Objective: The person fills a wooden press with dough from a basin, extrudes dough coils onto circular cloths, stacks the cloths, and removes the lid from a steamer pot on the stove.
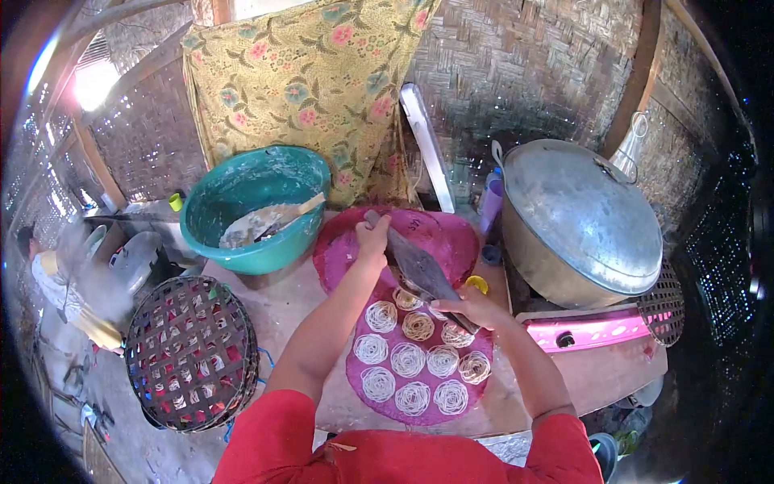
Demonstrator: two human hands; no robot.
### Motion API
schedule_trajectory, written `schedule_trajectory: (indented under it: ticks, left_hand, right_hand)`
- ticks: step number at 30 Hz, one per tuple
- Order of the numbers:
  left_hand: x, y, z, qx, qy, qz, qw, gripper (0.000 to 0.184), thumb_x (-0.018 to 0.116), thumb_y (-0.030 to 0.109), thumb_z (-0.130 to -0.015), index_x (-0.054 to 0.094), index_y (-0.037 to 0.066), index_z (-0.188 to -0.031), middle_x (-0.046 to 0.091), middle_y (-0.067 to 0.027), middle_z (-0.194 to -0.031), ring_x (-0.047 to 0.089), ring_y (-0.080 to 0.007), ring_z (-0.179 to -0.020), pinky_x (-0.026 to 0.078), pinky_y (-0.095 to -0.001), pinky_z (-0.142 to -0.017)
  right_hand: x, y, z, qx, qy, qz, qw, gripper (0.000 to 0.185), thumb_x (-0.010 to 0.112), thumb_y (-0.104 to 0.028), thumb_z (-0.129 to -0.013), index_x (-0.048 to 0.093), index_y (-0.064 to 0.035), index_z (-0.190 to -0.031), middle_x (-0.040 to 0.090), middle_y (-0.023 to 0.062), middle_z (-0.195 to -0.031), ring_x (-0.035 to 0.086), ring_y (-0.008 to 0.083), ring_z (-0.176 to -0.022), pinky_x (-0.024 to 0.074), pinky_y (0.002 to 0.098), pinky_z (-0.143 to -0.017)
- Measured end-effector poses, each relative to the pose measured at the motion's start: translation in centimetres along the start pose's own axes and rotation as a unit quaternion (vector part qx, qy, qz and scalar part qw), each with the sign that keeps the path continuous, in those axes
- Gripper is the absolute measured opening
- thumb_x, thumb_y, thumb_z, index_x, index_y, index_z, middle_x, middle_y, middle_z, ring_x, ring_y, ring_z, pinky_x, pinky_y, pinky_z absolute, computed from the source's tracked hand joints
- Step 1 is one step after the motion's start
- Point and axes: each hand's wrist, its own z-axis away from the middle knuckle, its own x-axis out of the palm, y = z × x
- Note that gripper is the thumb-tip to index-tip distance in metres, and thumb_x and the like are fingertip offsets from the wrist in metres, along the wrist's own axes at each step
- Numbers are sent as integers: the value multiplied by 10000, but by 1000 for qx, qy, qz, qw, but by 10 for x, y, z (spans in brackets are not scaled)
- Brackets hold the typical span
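A dark wooden hand press [421, 268] lies slantwise between my two hands, above a pink sheet [355, 355]. My left hand [373, 240] is closed around its upper, narrow end. Around the lower right end, my right hand [474, 308] is closed too. Beneath the press, on the pink sheet, lie several round nests of thin pale strands [408, 360]; a few look browner than the others. The press partly hides the nests at the back. Just behind my right hand is a yellow ring-shaped thing [477, 284].
A green basin [242, 260] with white dough and a wooden stick stands at the back left. On the right, a large lidded metal pot [580, 218] sits behind a pink stove [588, 332]. A woven basket [192, 351] is at my left. Another person [68, 298] is at far left.
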Motion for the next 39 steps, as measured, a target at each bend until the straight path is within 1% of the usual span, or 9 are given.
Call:
schedule_trajectory:
  ticks: [9,16,20,23,26,30,33,36,39]
  left_hand:
    - [21,-10,29,-26,-61,-61,996,419,709,303,-772,408,96,-978,497,-75,-879,524,-200,-759,461,-390,-617]
    - [29,20,36,55,-133,-170,975,535,648,372,-830,346,114,-1189,471,-67,-1025,508,-203,-881,455,-390,-762]
    - [-6,81,21,51,-244,-162,955,642,505,470,-907,271,96,-1374,425,-144,-1316,508,-234,-1111,434,-371,-905]
    - [-83,16,-80,180,-247,-459,834,646,570,440,-870,385,26,-1330,436,-202,-1336,483,-277,-1191,396,-363,-985]
    - [-132,-12,-82,150,-183,-687,687,772,718,419,-741,419,-16,-1304,509,-195,-1287,478,-276,-1218,389,-366,-1004]
    - [-146,-25,-86,125,-92,-755,637,728,700,404,-726,442,5,-1277,541,-192,-1247,510,-325,-1177,408,-357,-996]
    - [-152,-39,-104,43,-100,-699,706,735,732,391,-695,444,30,-1268,548,-183,-1238,532,-314,-1152,426,-371,-974]
    - [-147,-26,-96,99,-133,-671,723,560,741,323,-698,547,102,-1175,569,-159,-1204,554,-309,-1107,448,-395,-934]
    - [-139,-21,-87,206,-214,-713,636,324,730,220,-699,636,147,-1000,608,-137,-1114,590,-309,-1010,475,-413,-867]
  right_hand:
    - [1,37,-1,42,49,-56,996,469,744,-385,-767,558,-42,-1027,542,6,-616,484,89,-452,382,256,-410]
    - [-3,78,-1,-81,168,24,982,455,737,-369,-775,584,-12,-1013,574,21,-672,513,91,-502,399,256,-459]
    - [-7,78,50,-120,119,-176,970,387,726,-276,-781,585,20,-987,601,41,-757,556,111,-612,439,254,-545]
    - [9,58,109,-156,136,-274,939,358,708,-229,-770,584,23,-992,607,47,-778,563,124,-631,449,266,-564]
    - [7,99,133,-228,127,-209,942,738,690,-421,-640,480,55,-1162,618,121,-798,602,207,-661,468,303,-576]
    - [7,122,170,-240,147,-298,912,856,731,-424,-583,446,69,-1222,592,191,-801,595,257,-607,493,328,-506]
    - [8,95,196,-298,197,-319,878,792,751,-437,-621,486,81,-1158,589,199,-758,596,280,-596,495,347,-486]
    - [-6,105,211,-322,195,-327,867,872,768,-409,-622,396,75,-1245,593,194,-789,601,279,-625,505,351,-497]
    - [-13,93,227,-347,207,-314,859,931,764,-413,-646,338,79,-1313,593,186,-789,605,269,-629,516,349,-496]
